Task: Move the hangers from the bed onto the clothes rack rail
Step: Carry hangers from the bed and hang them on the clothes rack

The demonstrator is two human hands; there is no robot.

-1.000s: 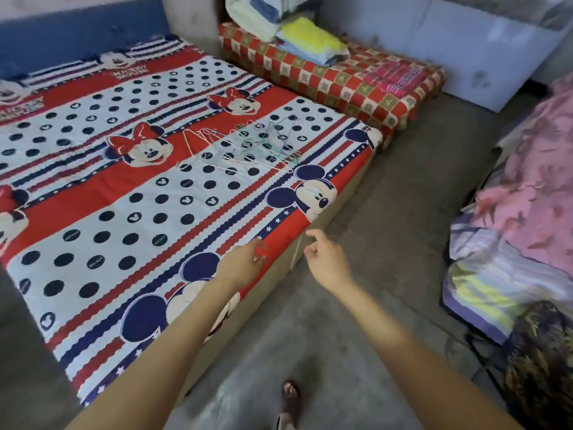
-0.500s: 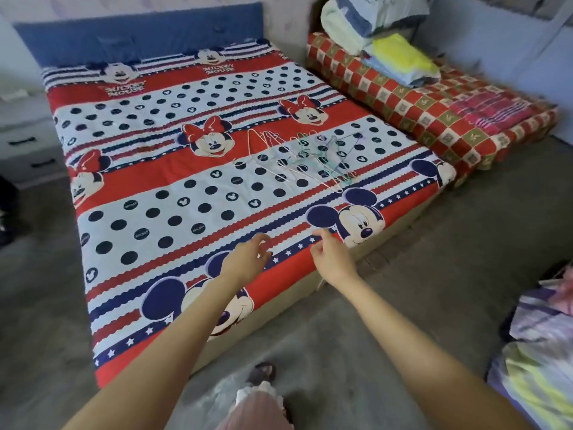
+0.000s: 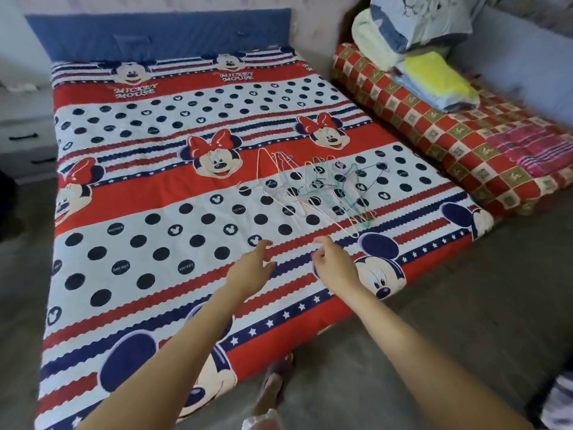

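1. The hangers [image 3: 319,190] lie in a loose, overlapping pile on the bed [image 3: 148,212], on its right half, near the front edge. They are thin wire types in white, green and pale blue.
2. The left hand [image 3: 251,268] hovers over the bed short of the pile, fingers extended and relaxed, holding nothing.
3. The right hand [image 3: 333,263] hovers just beside the left, fingers loosely curled, holding nothing. Its fingertips are near the closest hanger corner but apart from it.
4. The two hands are apart from each other; nothing lies between them and the pile.
5. A checked mattress [image 3: 449,141] lies against the bed's right side, carrying folded bedding [image 3: 434,79] at its far end and a pink cloth [image 3: 533,150].
6. A blue headboard [image 3: 161,35] stands at the far end. A drawer unit [image 3: 24,135] sits left of the bed, cut off by the frame edge.
7. A slippered foot [image 3: 276,377] rests on the floor at the bed's front edge.
8. The hanger count cannot be told: the wires tangle and blend with the printed cover.
9. No clothes rack is in view.
10. A striped fabric [image 3: 561,401] at the lower right corner is cut off and cannot be identified.
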